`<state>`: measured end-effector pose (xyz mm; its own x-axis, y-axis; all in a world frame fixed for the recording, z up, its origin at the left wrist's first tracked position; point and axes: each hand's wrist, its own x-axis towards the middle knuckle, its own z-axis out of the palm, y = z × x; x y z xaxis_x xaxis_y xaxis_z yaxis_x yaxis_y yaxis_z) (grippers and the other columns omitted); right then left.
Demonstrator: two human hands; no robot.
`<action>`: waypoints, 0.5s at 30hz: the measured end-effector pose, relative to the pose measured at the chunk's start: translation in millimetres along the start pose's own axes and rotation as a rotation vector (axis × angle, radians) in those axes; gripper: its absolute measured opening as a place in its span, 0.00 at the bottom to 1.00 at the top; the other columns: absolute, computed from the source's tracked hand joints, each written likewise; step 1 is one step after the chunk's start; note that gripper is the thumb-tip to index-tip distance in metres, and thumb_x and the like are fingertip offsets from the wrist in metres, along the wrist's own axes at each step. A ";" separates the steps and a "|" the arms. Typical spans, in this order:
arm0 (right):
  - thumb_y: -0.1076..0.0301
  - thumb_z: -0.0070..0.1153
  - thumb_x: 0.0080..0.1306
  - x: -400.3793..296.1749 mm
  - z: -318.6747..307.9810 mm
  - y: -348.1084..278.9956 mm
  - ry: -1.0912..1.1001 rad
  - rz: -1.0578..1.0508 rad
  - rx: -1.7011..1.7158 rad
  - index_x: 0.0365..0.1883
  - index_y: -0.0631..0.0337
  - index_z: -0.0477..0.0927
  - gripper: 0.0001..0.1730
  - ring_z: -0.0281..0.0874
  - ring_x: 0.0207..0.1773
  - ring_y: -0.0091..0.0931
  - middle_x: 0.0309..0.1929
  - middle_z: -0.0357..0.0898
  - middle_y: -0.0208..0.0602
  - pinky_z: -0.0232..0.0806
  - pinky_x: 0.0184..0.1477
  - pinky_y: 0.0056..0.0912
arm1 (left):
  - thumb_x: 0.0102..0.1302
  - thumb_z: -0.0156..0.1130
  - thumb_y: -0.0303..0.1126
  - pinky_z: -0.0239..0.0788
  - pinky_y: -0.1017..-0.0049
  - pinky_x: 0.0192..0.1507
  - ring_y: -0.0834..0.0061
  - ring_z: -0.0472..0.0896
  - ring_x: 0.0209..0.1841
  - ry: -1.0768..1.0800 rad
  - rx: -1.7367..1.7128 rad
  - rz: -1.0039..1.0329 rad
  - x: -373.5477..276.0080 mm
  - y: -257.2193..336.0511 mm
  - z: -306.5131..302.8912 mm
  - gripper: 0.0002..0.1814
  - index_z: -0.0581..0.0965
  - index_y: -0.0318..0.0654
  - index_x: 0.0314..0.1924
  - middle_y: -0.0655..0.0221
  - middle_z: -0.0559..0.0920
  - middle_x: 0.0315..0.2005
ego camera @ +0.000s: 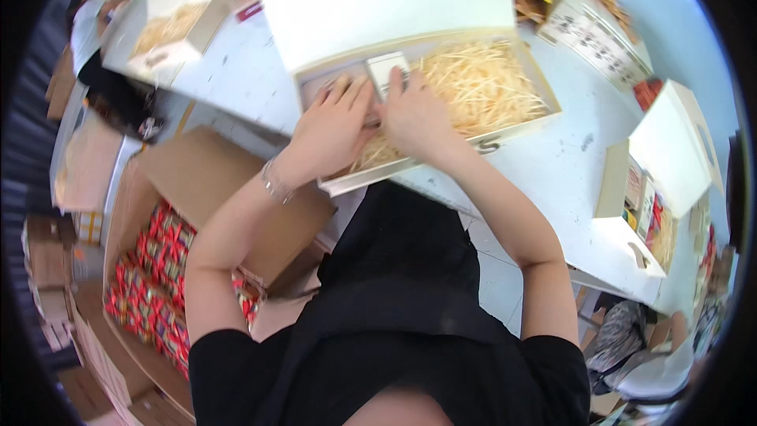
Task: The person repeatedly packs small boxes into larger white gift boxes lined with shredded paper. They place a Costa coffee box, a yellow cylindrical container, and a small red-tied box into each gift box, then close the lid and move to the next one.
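A cream-coloured gift box [547, 86] lies in front of me with its lid [384, 0] raised. Pale shredded filler [479, 83] covers its right part, and more shows at the front left. My left hand [334, 130], wearing a bracelet [275, 182], reaches palm down into the left part. Beside it is my right hand [417, 115], its fingertips over a small white carton [384, 65] that bears dark printing. Both hands hide whatever lies beneath them, so a grip cannot be made out.
The box rests on a white table [568, 148]. An open cardboard carton [219, 189] with many red-wrapped packs [154, 284] stands at my left. Other gift boxes stand at the far left [171, 35] and right [615, 207]. A person [89, 35] is at far left, another [650, 367] lower right.
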<state>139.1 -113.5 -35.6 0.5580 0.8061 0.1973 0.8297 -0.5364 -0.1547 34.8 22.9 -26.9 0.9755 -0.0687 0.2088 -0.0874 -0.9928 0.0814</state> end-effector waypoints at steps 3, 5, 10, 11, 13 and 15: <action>0.50 0.44 0.70 5.5 -16.9 2.4 -0.117 -0.117 -0.048 0.62 0.72 0.61 0.34 0.78 0.41 0.48 0.50 0.67 0.63 0.72 0.42 0.47 | 0.59 0.61 0.37 0.57 0.58 0.63 0.52 0.64 0.64 0.042 0.142 0.097 -3.3 -2.8 -0.2 0.35 0.63 0.29 0.63 0.53 0.67 0.62; 0.49 0.44 0.70 13.2 -36.4 18.9 -0.117 -0.185 -0.039 0.60 0.69 0.65 0.32 0.79 0.42 0.45 0.52 0.68 0.58 0.72 0.42 0.47 | 0.58 0.61 0.36 0.57 0.57 0.62 0.52 0.63 0.64 0.012 0.142 0.057 -4.3 0.3 -2.1 0.35 0.63 0.30 0.64 0.54 0.66 0.63; 0.64 0.48 0.62 92.2 -118.7 155.4 0.451 0.106 0.112 0.38 0.59 0.80 0.12 0.81 0.38 0.39 0.32 0.80 0.47 0.73 0.40 0.45 | 0.56 0.60 0.28 0.51 0.56 0.67 0.47 0.58 0.68 -0.170 0.040 -0.129 -21.7 11.0 -30.9 0.37 0.60 0.30 0.67 0.53 0.60 0.67; 0.65 0.49 0.60 112.8 -138.2 213.5 0.714 0.085 -0.093 0.37 0.60 0.80 0.12 0.81 0.37 0.40 0.35 0.81 0.50 0.73 0.38 0.45 | 0.56 0.60 0.28 0.50 0.56 0.67 0.47 0.56 0.69 -0.192 0.022 -0.130 -20.6 11.2 -33.4 0.37 0.61 0.32 0.67 0.53 0.60 0.68; 0.60 0.53 0.60 160.7 -153.0 328.5 0.890 0.375 -0.154 0.35 0.65 0.81 0.16 0.81 0.43 0.43 0.34 0.82 0.51 0.72 0.44 0.44 | 0.55 0.57 0.25 0.54 0.56 0.66 0.47 0.62 0.67 -0.129 -0.022 -0.081 -10.3 11.1 -35.8 0.31 0.68 0.34 0.63 0.52 0.65 0.65; 0.50 0.59 0.57 199.5 -154.1 383.5 0.555 0.598 -0.073 0.39 0.67 0.81 0.26 0.80 0.47 0.43 0.38 0.83 0.50 0.71 0.48 0.40 | 0.54 0.55 0.23 0.56 0.56 0.65 0.47 0.66 0.64 -0.035 -0.174 -0.090 -13.0 4.2 -31.6 0.27 0.72 0.34 0.57 0.52 0.69 0.62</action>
<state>571.5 -196.9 93.7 0.8187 0.1484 0.5547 0.3777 -0.8668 -0.3255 15.3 22.8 1.4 0.9872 0.0133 0.1589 -0.0299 -0.9634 0.2662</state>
